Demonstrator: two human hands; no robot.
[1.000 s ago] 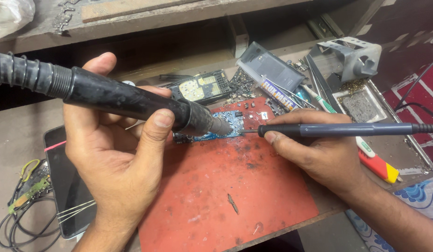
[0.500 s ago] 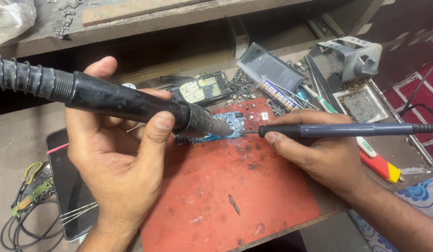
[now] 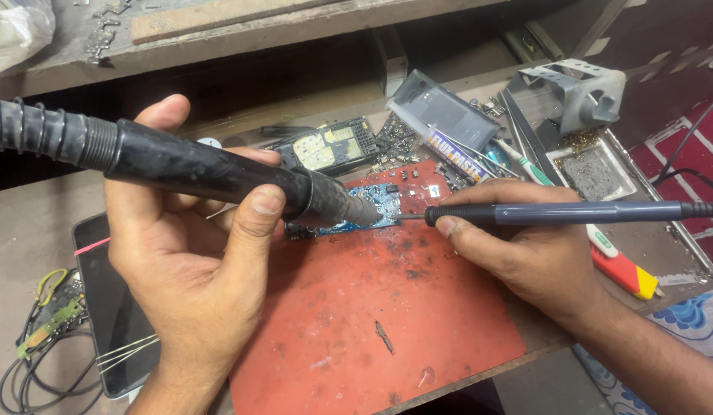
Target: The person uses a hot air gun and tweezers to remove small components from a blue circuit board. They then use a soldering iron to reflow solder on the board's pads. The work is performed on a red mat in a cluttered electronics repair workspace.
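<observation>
both hands grip tools: left hand (image 3: 195,277) hot-air wand (image 3: 210,169), right hand (image 3: 533,253) soldering iron (image 3: 564,213).

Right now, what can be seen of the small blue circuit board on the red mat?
The board is a small blue circuit board, dotted with tiny components, lying flat at the far edge of the red mat. Only part shows: the nozzle of the black hot-air wand, held in the left hand, covers its left side. From the right, the tip of the slim grey iron, held in the right hand, meets its right edge. Dark specks and loose chips lie on the mat around it.
</observation>
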